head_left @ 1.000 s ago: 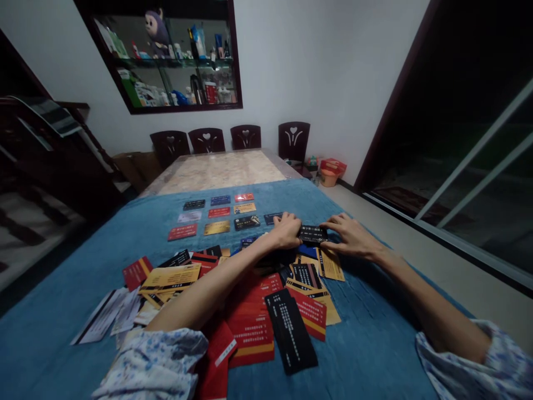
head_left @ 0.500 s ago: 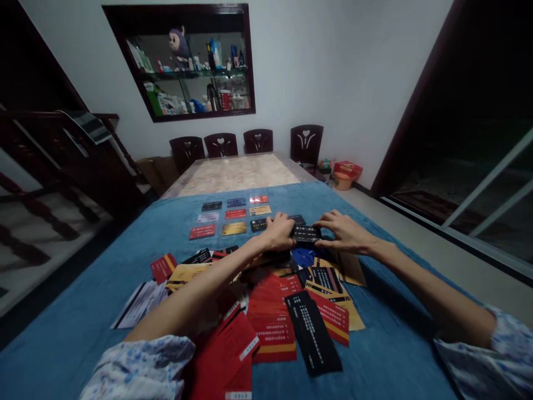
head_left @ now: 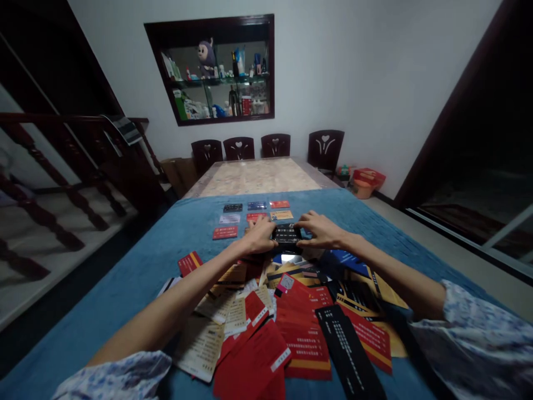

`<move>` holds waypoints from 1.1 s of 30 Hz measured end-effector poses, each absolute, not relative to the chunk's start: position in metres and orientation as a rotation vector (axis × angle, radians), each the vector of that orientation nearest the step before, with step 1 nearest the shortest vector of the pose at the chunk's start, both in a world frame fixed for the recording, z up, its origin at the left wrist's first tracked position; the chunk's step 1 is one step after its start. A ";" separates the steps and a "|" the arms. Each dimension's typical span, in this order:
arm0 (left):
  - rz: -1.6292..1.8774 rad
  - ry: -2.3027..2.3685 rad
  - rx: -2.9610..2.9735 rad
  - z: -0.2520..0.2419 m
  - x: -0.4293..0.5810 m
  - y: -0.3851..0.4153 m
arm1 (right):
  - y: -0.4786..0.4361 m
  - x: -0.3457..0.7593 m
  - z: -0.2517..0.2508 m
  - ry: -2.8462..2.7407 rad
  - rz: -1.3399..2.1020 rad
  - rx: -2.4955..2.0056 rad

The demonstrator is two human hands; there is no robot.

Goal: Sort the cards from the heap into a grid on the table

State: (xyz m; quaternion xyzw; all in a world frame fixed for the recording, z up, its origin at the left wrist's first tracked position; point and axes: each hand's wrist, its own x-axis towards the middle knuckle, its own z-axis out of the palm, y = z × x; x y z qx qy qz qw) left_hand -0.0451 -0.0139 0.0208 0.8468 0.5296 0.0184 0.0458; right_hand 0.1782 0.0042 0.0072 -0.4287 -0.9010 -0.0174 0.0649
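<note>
My left hand (head_left: 259,235) and my right hand (head_left: 320,230) both pinch the ends of a black card (head_left: 286,234) with pale print, held just above a blue cloth (head_left: 137,272). Under and in front of my arms lies a loose heap of cards and slips (head_left: 291,316) in red, black, yellow and cream. Beyond my hands, several small cards (head_left: 233,218) lie face up in neat rows on the cloth, partly hidden by my left hand.
The cloth covers the near part of a long table; its bare marble top (head_left: 258,176) runs back to four dark chairs (head_left: 275,145). A wall niche (head_left: 216,69) holds bottles and a plush toy. A wooden stair rail (head_left: 62,161) stands left, glass doors right, a red basket (head_left: 366,182) on the floor.
Both hands kept hold of the black card and drew slightly toward the laid-out rows. My head turned right, so the whole scene shifted across the view.
</note>
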 end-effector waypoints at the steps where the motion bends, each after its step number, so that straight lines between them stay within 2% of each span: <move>1: 0.058 1.633 2.576 0.021 -0.051 -0.013 | 0.006 0.171 0.009 -2.738 -0.049 -1.280; 33: 0.014 1.963 2.465 0.028 -0.165 0.049 | 0.094 0.030 0.030 -2.933 -0.091 -1.209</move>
